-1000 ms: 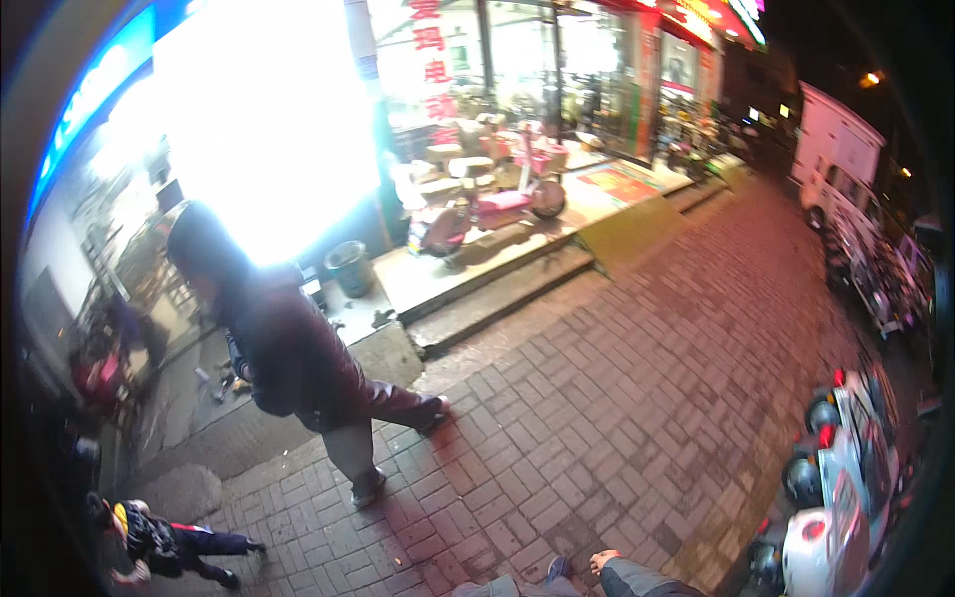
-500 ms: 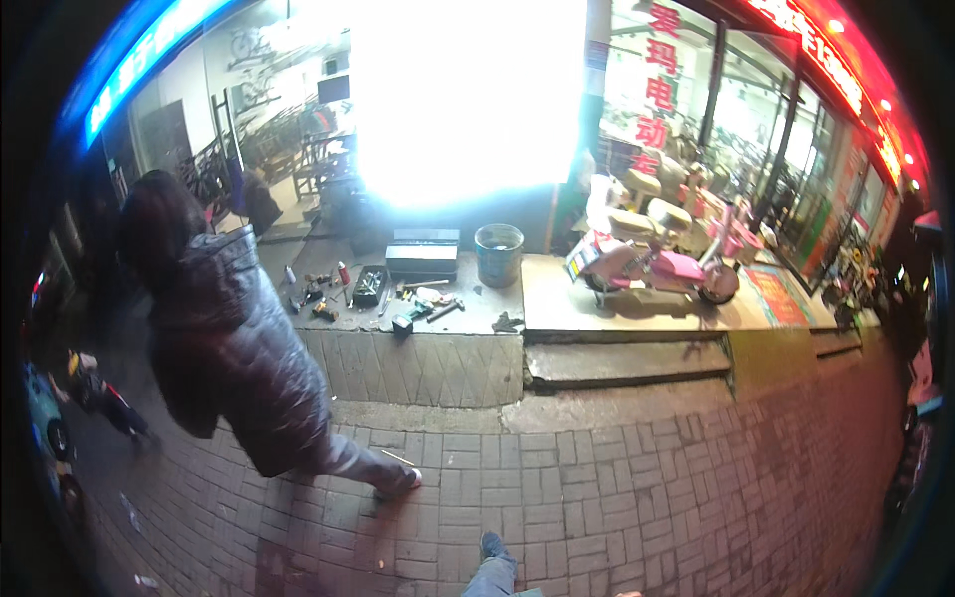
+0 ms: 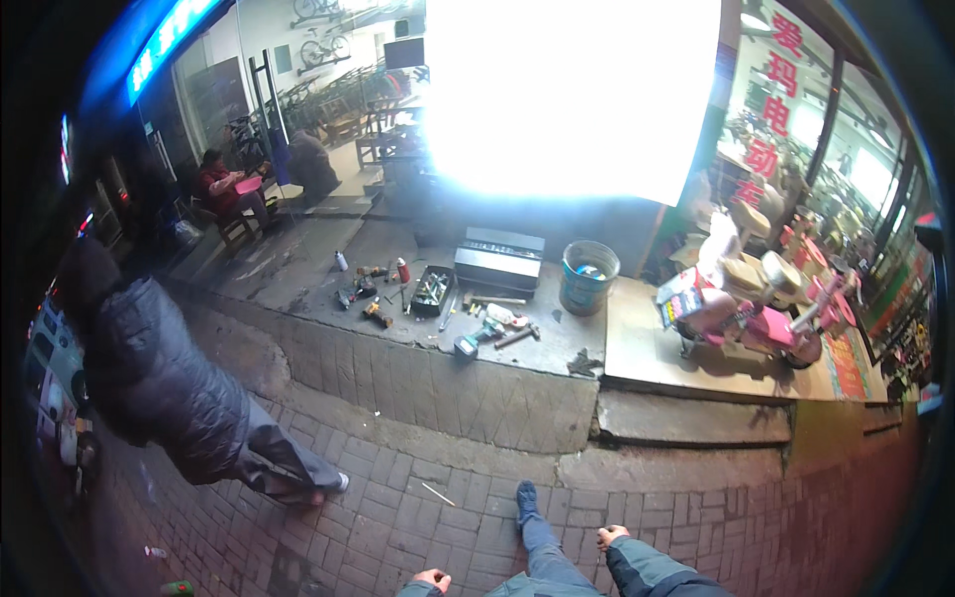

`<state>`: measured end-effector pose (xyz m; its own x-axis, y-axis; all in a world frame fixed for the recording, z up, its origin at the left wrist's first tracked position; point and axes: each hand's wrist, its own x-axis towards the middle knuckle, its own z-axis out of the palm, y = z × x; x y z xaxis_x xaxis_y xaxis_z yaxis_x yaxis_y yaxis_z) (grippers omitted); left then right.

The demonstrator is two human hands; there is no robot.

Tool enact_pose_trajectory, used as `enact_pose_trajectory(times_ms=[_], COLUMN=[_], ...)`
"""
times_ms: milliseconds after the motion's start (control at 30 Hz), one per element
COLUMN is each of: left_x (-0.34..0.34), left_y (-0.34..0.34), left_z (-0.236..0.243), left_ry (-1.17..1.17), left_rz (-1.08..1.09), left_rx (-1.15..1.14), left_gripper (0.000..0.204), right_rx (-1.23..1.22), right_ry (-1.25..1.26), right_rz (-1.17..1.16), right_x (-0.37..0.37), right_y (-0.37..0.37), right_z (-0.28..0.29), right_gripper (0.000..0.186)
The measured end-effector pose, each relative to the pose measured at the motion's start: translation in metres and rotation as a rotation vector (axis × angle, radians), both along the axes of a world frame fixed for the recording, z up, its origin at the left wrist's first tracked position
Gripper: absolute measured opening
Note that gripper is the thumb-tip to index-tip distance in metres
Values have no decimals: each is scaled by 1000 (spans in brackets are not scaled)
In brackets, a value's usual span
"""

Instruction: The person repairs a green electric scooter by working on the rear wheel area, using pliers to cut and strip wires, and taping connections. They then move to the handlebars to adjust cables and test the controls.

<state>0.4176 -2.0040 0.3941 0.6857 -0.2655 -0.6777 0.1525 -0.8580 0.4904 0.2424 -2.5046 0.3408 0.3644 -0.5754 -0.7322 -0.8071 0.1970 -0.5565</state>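
Observation:
My left hand [image 3: 433, 579] shows at the lower edge, fingers loosely curled, nothing seen in it. To its right and a little higher, my right hand [image 3: 610, 537] is also curled, with nothing visible in it. Both hang over the brick pavement [image 3: 398, 537], touching nothing. Ahead on the raised ledge lie a hammer [image 3: 517, 336], a green cordless power tool [image 3: 479, 340], drills [image 3: 376, 313], a red can [image 3: 403, 270] and a black tray of small parts [image 3: 431, 291]. A grey toolbox [image 3: 497, 264] and a blue bucket [image 3: 590, 279] stand behind them.
A person in a dark padded jacket [image 3: 174, 368] walks at left; another person [image 3: 231, 191] sits by the shop door holding a pink basin. A pink electric scooter [image 3: 746, 318] stands on the platform at right, above stone steps [image 3: 696, 418]. A stick [image 3: 438, 495] lies on the pavement.
My view has moved closer to the ledge and turned left. Both my hands and forearms have come into view. The walking person has moved left, uncovering the seated one.

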Motion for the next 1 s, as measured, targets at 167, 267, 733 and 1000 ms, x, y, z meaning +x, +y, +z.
enact_pose_trajectory(times_ms=[167,267,733,1000], left_x=[97,159,429,725], left_y=[-40,-65,-4,123], left_z=[-27,-10,-30,-36], left_ry=[89,85,142,-78], left_rz=[105,213,592,582], left_rx=[53,57,113,151], left_gripper=[38,36,27,28], right_rx=[117,-108,-280,-509], right_ry=[6,358,11,170], right_rz=[-46,324,584,608], right_x=[187,265,796,953], right_y=[-33,-55,-41,-49], right_z=[-38,-54,-37,0], right_gripper=[28,29,40,40])
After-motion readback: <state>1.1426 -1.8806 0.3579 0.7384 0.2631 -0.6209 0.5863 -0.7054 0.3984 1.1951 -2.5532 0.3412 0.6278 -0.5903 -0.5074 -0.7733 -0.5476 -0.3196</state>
